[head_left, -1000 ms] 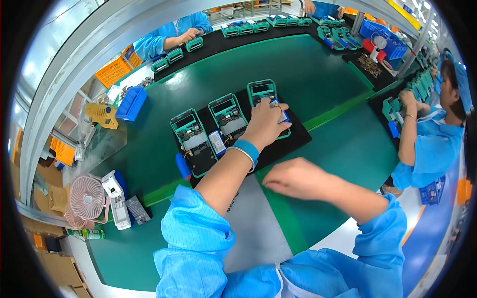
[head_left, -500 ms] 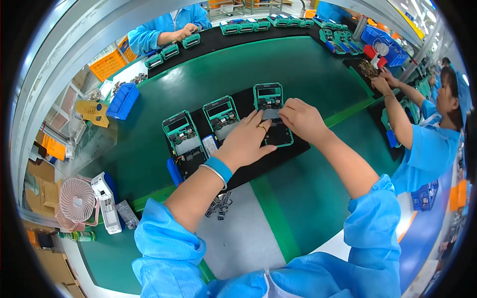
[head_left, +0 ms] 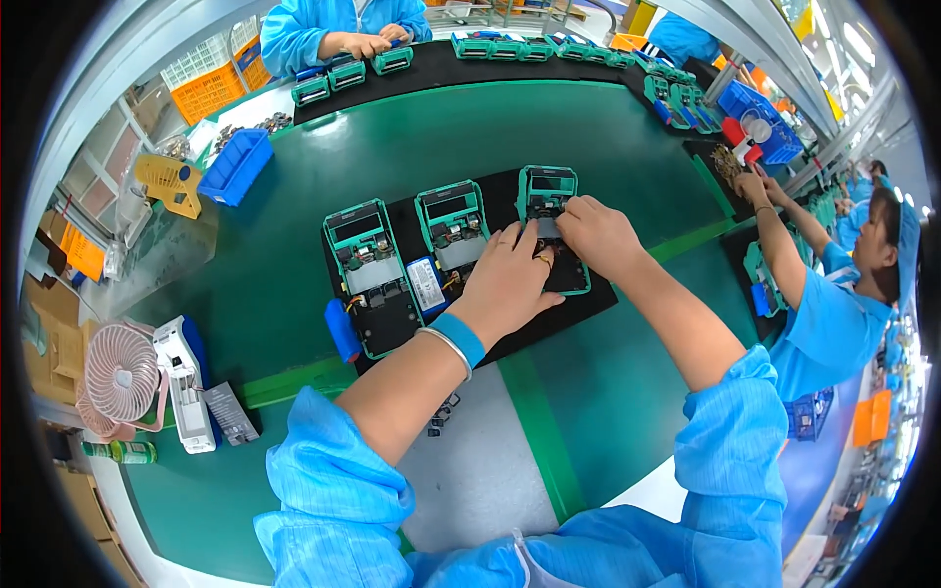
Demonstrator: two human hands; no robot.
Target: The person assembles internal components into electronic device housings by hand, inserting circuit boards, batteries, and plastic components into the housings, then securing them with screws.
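Three open teal device housings stand in a row on a black mat (head_left: pixel 501 191). Over the right housing (head_left: pixel 549 183) both my hands work close together. My left hand (head_left: pixel 508 279) lies across its left side, fingers stretched out and tips on a grey strip (head_left: pixel 543 229) inside. On the strip's right end, my right hand (head_left: pixel 600 237) has its fingers pinched together; what they hold, if anything, is hidden. The middle housing (head_left: pixel 450 204) and the left housing (head_left: pixel 357 227) show similar grey strips and small parts. A white-labelled battery pack (head_left: pixel 426 284) lies between them.
A blue battery pack (head_left: pixel 342 330) sits beside the left housing. Small metal parts (head_left: pixel 443 416) lie near my left forearm. At left are a pink fan (head_left: pixel 122 363), a white device (head_left: pixel 184 384) and a blue bin (head_left: pixel 235 167). Co-workers' hands (head_left: pixel 368 43) work across the bench and at right.
The view has shifted slightly, so the bench things sit a little differently. Both my hands stay on the right housing, with only slight finger movement.
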